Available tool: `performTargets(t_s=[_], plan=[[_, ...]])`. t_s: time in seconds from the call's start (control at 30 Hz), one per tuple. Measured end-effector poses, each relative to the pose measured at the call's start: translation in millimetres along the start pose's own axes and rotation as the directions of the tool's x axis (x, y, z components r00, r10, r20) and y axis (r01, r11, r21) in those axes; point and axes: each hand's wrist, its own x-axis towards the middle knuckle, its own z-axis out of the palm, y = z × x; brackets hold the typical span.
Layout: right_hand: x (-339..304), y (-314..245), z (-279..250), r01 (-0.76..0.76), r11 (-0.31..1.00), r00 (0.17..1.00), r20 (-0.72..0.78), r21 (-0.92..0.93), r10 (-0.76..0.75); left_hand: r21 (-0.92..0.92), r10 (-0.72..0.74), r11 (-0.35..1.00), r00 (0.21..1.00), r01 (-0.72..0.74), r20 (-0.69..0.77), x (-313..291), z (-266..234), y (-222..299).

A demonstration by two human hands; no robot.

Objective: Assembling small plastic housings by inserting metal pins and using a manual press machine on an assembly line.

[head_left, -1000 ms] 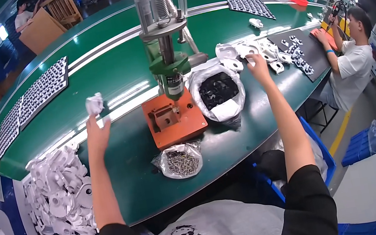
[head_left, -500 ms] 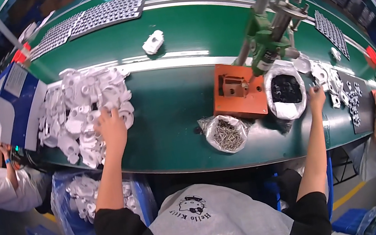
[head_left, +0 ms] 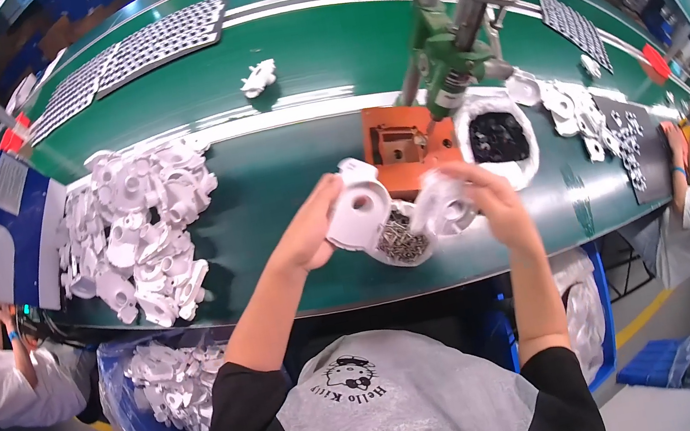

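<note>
My left hand (head_left: 314, 223) grips a white plastic part (head_left: 356, 216) with a round hole, in front of the orange press base (head_left: 384, 176). My right hand (head_left: 494, 198) is closed on a second white plastic part (head_left: 453, 213), ring-shaped at its near side and smeared by motion. The two parts are held close to each other, over an open bag of small metal pins or screws (head_left: 405, 240). Whether a small piece sits in either part I cannot tell. Behind my right hand stands a white bag of black pieces (head_left: 497, 138).
A green press (head_left: 448, 59) rises above the orange base. White parts (head_left: 134, 225) lie heaped at left beside a blue-and-white box (head_left: 15, 227); more fill a lined bin (head_left: 174, 384) below. A single white part (head_left: 258, 78) rests on the conveyor. Other people work at both sides.
My left hand has left the heap and moved right with a white part. My right hand has come inward from beside the black pieces and now holds a white part. The view has shifted slightly.
</note>
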Motion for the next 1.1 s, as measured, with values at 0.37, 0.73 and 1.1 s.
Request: performTargets(t_s=[0.37, 0.73, 1.1], plan=[[12, 0, 48, 0.259, 0.815, 0.955, 0.013, -0.518, -0.295, 0.004, -0.174, 0.985, 0.981, 0.174, 0.085, 10, 50, -40], [5, 19, 51, 0.090, 0.797, 0.954, -0.177, -0.597, -0.241, 0.014, -0.141, 0.990, 0.985, 0.140, 0.095, 5, 49, -57], [3, 42, 36, 0.138, 0.901, 0.932, -0.254, -0.411, -0.258, 0.834, 0.249, 0.470, 0.950, -0.290, 0.190, 3, 56, -59]])
